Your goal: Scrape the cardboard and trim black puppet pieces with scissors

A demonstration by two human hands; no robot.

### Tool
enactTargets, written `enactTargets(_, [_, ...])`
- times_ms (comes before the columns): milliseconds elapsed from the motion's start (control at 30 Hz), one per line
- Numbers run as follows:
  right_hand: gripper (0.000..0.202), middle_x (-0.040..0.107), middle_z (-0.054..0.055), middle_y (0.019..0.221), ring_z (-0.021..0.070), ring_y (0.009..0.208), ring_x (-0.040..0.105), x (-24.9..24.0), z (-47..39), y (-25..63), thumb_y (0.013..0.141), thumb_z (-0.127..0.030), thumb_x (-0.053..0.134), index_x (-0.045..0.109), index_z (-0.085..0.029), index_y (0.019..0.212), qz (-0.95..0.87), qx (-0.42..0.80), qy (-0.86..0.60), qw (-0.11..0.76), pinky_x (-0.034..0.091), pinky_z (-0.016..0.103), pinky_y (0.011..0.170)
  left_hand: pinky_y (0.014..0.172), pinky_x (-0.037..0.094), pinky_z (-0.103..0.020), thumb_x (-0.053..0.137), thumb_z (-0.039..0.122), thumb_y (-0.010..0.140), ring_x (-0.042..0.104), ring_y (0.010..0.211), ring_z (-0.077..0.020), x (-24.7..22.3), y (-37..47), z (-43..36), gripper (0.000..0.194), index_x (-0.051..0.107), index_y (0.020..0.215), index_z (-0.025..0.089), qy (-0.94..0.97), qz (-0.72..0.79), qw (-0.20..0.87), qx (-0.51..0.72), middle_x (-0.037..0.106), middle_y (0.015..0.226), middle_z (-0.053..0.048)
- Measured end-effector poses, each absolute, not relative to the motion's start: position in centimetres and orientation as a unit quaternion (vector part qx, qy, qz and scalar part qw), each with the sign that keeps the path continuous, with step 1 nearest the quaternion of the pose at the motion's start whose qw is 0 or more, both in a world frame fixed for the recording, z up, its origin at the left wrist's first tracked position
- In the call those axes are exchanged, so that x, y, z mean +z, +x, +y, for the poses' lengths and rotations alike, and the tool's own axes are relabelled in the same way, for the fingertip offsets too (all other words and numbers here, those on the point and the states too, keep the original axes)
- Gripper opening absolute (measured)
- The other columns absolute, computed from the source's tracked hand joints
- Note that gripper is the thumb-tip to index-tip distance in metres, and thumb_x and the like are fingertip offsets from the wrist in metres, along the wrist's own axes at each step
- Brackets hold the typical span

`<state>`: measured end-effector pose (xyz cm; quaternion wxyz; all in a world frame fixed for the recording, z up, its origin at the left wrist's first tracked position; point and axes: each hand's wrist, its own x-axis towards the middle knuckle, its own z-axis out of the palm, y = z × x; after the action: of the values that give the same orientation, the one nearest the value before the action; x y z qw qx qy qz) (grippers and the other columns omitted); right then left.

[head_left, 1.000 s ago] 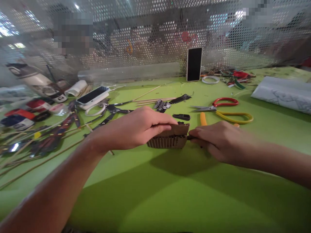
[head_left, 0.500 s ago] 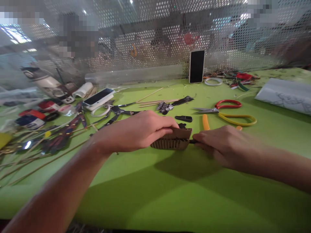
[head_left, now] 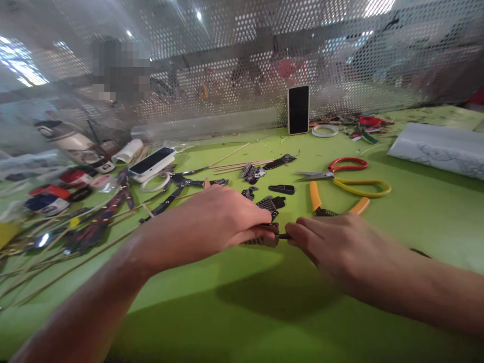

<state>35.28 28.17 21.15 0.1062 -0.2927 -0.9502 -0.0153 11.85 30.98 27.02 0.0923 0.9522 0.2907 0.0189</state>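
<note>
My left hand (head_left: 219, 222) is closed on a brown ribbed piece (head_left: 269, 240) that looks like folded cardboard, its fingers covering most of it. My right hand (head_left: 336, 247) pinches a thin dark rod (head_left: 283, 236) whose exposed end meets the right edge of the brown piece. Both hands are just above the green table, close together. Behind the fingers lie black patterned cutouts (head_left: 273, 204) and a small black strip (head_left: 282, 189). Beyond my right hand rest orange-handled pliers (head_left: 314, 195), partly hidden by it.
Scissors (head_left: 363, 187) with red and yellow handles lie at right, near a rolled white sheet (head_left: 434, 151). A phone (head_left: 298, 110) stands against the perforated screen (head_left: 242, 65). Thin sticks (head_left: 242, 166), tape rolls, a white device (head_left: 153, 164) and a bottle (head_left: 75, 141) crowd the left and back.
Both hands have moved slightly left and lower in view with the brown piece and rod. The piece has turned and is more covered; more of the pliers and black cutouts shows.
</note>
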Motion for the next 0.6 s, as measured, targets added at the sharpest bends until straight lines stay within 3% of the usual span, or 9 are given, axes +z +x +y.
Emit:
enactTargets(233, [0.026, 0.058, 0.004, 0.070, 0.0142, 0.056, 0.051, 20.2, 27.7, 34.3, 0.089, -0.004, 0.035, 0.060, -0.012, 0.094, -0.945, 0.011, -0.307, 0.109, 0.035, 0.029, 0.053, 0.057, 0.029, -0.026, 0.044, 0.040, 0.097, 0.059, 0.061, -0.0111, 26.2, 10.8, 31.7, 0.031, 0.062, 0.079, 0.023, 0.957, 0.264, 0.116, 0.013, 0.066, 0.067, 0.004])
enactTargets(600, [0.024, 0.060, 0.007, 0.069, 0.0140, 0.057, 0.053, 20.9, 26.7, 34.4, 0.088, -0.004, 0.038, 0.061, -0.009, 0.090, -0.954, -0.005, -0.270, 0.130, 0.041, 0.026, 0.055, 0.060, 0.030, -0.027, 0.048, 0.028, 0.095, 0.055, 0.059, -0.0123, 25.9, 10.4, 31.0, 0.022, 0.061, 0.077, 0.024, 0.956, 0.280, 0.090, -0.008, 0.062, 0.064, 0.006])
